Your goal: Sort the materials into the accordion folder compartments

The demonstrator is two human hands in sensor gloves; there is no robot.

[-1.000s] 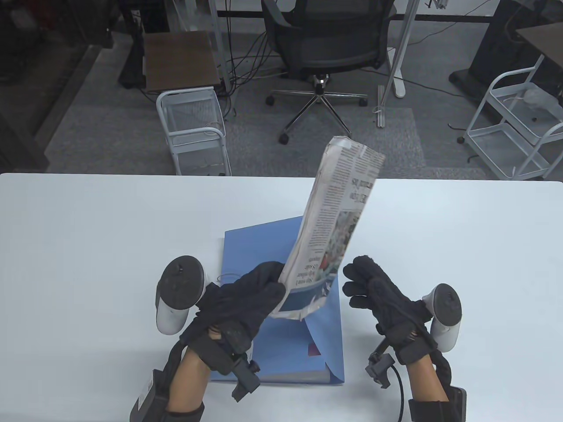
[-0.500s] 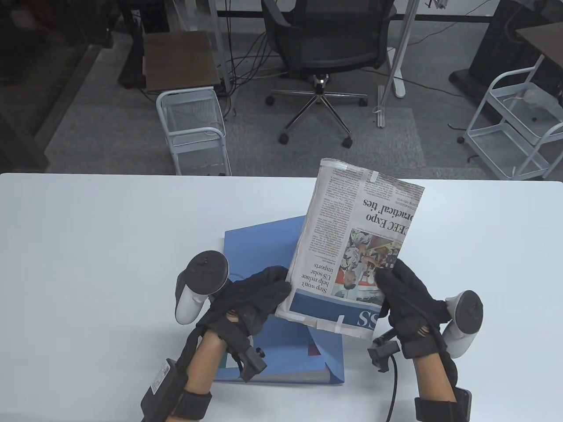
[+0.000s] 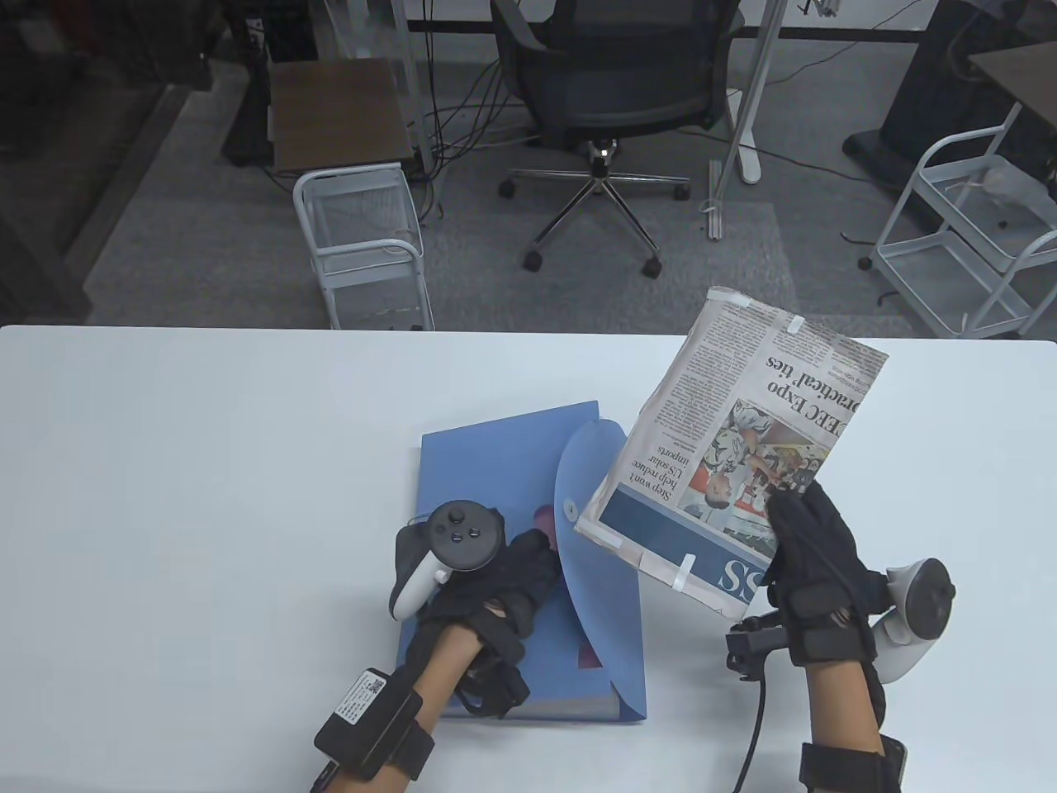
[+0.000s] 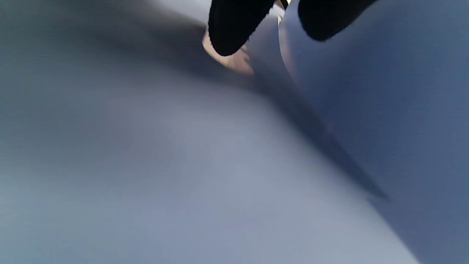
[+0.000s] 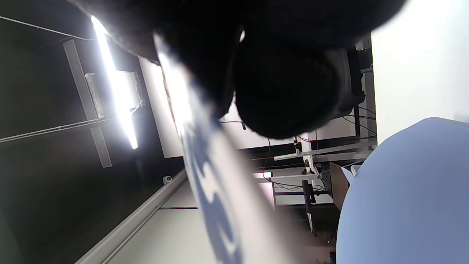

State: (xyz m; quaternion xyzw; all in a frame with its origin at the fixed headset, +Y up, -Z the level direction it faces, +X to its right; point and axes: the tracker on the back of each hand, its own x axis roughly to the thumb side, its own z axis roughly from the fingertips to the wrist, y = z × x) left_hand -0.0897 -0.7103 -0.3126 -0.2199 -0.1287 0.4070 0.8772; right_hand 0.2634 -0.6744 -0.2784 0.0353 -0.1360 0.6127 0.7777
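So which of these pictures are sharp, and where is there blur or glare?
Table view: sharp, evenly lit; newspaper print readable. Left wrist view: soft, blurred folder surface, dark shadow along its flap. Right wrist view: ceiling light glares, newspaper edge smeared, right hand an unfocused black mass.

The left hand (image 3: 508, 591) lies low and palm-down, fingers (image 4: 234, 27) reaching forward and slightly spread, two dark gloved tips showing in the left wrist view; the tracker sits on its back, the bare forearm angling in from below with a strapped unit at the wrist. The right hand (image 3: 813, 570) is raised, fingers pointing up and away — thumb and fingers (image 5: 289, 91) pinched together in a grip, the tracker out to its right side, the forearm nearly upright beneath.
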